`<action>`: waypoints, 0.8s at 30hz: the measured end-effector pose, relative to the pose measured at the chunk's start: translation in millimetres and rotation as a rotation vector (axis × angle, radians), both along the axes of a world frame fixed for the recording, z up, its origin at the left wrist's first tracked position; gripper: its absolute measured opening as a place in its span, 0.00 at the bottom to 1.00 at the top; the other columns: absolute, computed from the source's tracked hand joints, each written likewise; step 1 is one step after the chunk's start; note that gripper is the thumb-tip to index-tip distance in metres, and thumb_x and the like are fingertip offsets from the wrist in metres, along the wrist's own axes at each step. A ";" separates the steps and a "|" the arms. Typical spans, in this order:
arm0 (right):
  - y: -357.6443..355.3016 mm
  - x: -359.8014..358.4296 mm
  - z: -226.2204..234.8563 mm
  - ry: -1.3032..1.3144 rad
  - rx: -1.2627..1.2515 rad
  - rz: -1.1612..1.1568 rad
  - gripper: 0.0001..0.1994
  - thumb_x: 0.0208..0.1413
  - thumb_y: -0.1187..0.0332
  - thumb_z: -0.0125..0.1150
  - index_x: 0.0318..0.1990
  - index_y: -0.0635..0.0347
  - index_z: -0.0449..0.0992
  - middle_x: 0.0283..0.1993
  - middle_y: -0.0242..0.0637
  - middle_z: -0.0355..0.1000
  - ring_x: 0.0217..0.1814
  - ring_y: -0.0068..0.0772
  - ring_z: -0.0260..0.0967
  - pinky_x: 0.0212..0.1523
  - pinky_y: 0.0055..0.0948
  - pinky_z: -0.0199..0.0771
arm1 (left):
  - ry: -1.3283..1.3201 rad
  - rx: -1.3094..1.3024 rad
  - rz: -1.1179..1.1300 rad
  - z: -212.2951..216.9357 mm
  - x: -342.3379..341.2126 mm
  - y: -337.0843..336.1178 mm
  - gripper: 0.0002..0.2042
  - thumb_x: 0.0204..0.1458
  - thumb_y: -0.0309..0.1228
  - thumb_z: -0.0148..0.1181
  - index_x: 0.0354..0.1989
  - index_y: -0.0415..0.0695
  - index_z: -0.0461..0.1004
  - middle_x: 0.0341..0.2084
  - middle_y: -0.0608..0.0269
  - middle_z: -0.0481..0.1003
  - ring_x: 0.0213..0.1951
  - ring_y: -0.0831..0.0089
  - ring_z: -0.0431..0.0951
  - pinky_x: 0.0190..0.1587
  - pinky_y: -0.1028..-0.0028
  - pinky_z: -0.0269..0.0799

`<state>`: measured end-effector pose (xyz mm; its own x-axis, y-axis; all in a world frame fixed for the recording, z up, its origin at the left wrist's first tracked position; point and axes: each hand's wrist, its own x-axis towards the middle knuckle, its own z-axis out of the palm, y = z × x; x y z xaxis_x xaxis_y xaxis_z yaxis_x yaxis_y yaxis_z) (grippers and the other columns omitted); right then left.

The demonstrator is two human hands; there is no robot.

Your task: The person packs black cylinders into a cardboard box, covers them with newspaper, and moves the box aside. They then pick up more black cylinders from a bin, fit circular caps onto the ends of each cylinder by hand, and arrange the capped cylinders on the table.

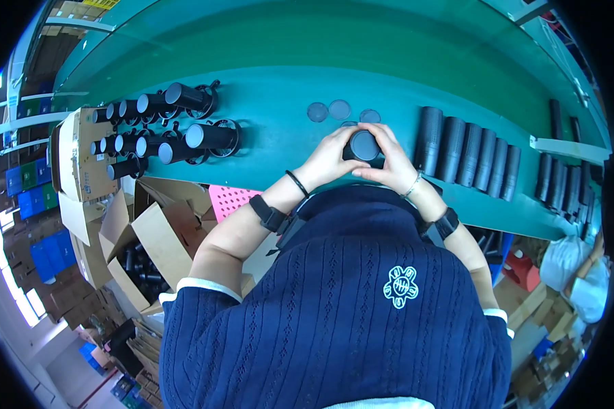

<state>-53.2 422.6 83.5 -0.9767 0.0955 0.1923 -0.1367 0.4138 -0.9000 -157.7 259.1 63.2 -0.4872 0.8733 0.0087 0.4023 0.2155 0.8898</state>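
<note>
Item in hand: one black cylinder (366,145) with a grey round end, held between the left hand (329,159) and the right hand (390,158), above the near part of a green counter (273,102). State of hands: both grasping, the left hand curled about the cylinder's left side, the right hand about its right; thumbs on the near side, fingers reaching round toward the far side. Orientation: the grey end faces up toward the wearer, so the long axis appears to run along the line of sight; full length hidden. Neither hand is clearly nearer; the cylinder sits midway, inward of each palm. Just beyond the hands: loose grey discs (340,109), flat on the counter, three plainly seen, another partly covered by the fingers. Right of the right hand, near it: six ribbed black tubes (469,154), lying side by side, long axes pointing roughly away from the wearer. Well left of the left hand: two rows of black canisters with rings (212,137), pale ends showing. Below these, nearer the left forearm: an opened cardboard box (159,237) containing black parts (142,269), kind unclear.
</note>
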 end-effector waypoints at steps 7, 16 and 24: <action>-4.3 4.1 -4.6 -0.062 0.034 -0.048 0.31 0.40 0.65 0.73 0.54 0.62 0.68 0.51 0.45 0.67 0.55 0.48 0.67 0.53 0.37 0.70 | 0.046 0.019 0.021 -2.5 1.8 -3.2 0.33 0.41 0.32 0.69 0.56 0.36 0.63 0.50 0.43 0.71 0.51 0.47 0.73 0.53 0.60 0.70; -9.8 9.1 -13.0 -0.322 -0.252 -0.175 0.32 0.36 0.62 0.78 0.50 0.59 0.70 0.45 0.34 0.66 0.53 0.32 0.67 0.52 0.32 0.73 | -0.357 0.026 -0.057 -9.1 -2.3 -9.5 0.33 0.43 0.29 0.70 0.58 0.37 0.61 0.52 0.50 0.68 0.56 0.62 0.70 0.55 0.64 0.69; -5.6 2.8 -21.3 -0.362 -0.326 0.012 0.35 0.46 0.70 0.71 0.63 0.53 0.62 0.56 0.37 0.59 0.62 0.36 0.60 0.61 0.38 0.66 | -0.045 -0.103 0.050 1.8 10.0 -6.9 0.33 0.40 0.36 0.72 0.54 0.35 0.65 0.47 0.46 0.71 0.48 0.55 0.75 0.50 0.66 0.71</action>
